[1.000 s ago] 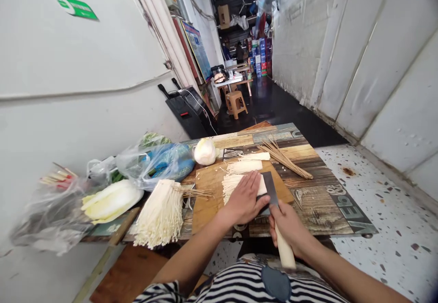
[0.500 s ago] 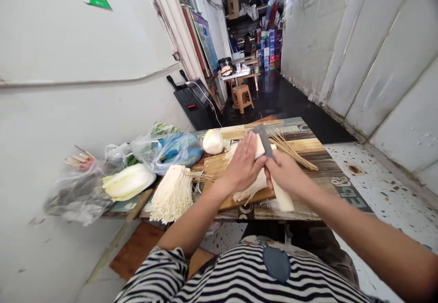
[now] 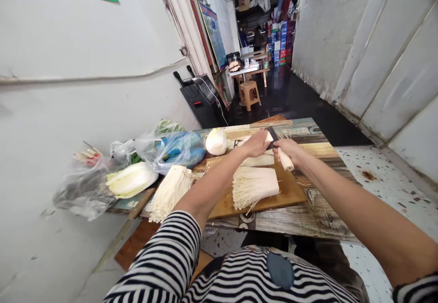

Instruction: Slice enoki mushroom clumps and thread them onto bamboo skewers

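My right hand (image 3: 288, 150) is closed round the pale wooden handle of a knife (image 3: 273, 135), whose dark blade points away from me. Just left of the blade, my left hand (image 3: 257, 142) grips the pale end of an enoki mushroom bunch, mostly hidden under the fingers. The blade is right beside that end; whether it touches is unclear. Nearer to me, one enoki bunch (image 3: 256, 185) lies on the wooden cutting board (image 3: 290, 192), with another enoki bunch (image 3: 259, 160) behind it. A further enoki bunch (image 3: 172, 190) rests left of the board, partly behind my left forearm.
A round white vegetable (image 3: 216, 142) stands behind the board. To the left are a blue item in clear plastic (image 3: 178, 150), a napa cabbage (image 3: 132, 180) and a bag with skewers (image 3: 87, 175). A black speaker-like case (image 3: 205, 100) leans by the wall; a stool (image 3: 249, 95) stands beyond.
Both hands and the knife have moved farther away from me across the board. The near enoki bunch is now uncovered. My right arm now covers much of the thin stick bundle.
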Demonstrator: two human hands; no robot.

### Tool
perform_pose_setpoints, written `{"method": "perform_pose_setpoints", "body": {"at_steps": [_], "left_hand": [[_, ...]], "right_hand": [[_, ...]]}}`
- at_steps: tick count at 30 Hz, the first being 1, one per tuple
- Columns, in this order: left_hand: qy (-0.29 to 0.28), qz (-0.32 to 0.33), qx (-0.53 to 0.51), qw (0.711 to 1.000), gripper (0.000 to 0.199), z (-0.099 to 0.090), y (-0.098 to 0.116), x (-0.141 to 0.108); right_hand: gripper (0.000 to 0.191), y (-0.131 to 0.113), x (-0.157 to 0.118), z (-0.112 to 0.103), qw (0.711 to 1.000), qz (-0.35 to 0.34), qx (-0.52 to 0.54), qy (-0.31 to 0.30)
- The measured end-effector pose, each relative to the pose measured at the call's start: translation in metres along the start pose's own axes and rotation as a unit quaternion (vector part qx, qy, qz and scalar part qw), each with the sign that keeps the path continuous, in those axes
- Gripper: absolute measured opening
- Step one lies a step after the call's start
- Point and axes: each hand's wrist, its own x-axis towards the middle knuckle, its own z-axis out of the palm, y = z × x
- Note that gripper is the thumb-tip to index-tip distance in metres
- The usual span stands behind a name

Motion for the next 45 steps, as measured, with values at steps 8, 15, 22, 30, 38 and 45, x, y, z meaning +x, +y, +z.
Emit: {"method": "perform_pose_setpoints", "body": {"at_steps": [8, 15, 22, 30, 38, 45], "left_hand": [[-0.110, 0.004, -0.003, 0.994, 0.055, 0.055, 0.003, -0.003], [-0.106, -0.032, 0.008, 0.994, 0.063, 0.005, 0.032, -0.035], [-0.049, 0.010, 0.065, 0.997, 0.068, 0.026, 0.089, -0.131], [0.000, -0.004, 0.116, 0.993, 0.068, 0.045, 0.089, -0.129], [-0.011, 0.003, 0.099, 0.995, 0.063, 0.048, 0.086, -0.130], [-0.011, 0.002, 0.091, 0.996, 0.063, 0.047, 0.087, -0.132]], "right_hand": [[0.014, 0.049, -0.004, -0.036, 0.995, 0.098, -0.010, 0.014], [0.016, 0.057, -0.096, -0.076, 0.996, 0.018, 0.012, 0.090], [0.031, 0.116, -0.159, -0.050, 0.994, 0.066, 0.086, 0.013], [0.029, 0.126, -0.142, -0.043, 0.992, 0.062, 0.103, -0.021], [0.029, 0.124, -0.139, -0.045, 0.990, 0.074, 0.115, -0.029], [0.027, 0.129, -0.138, -0.045, 0.989, 0.071, 0.126, -0.031]]}}
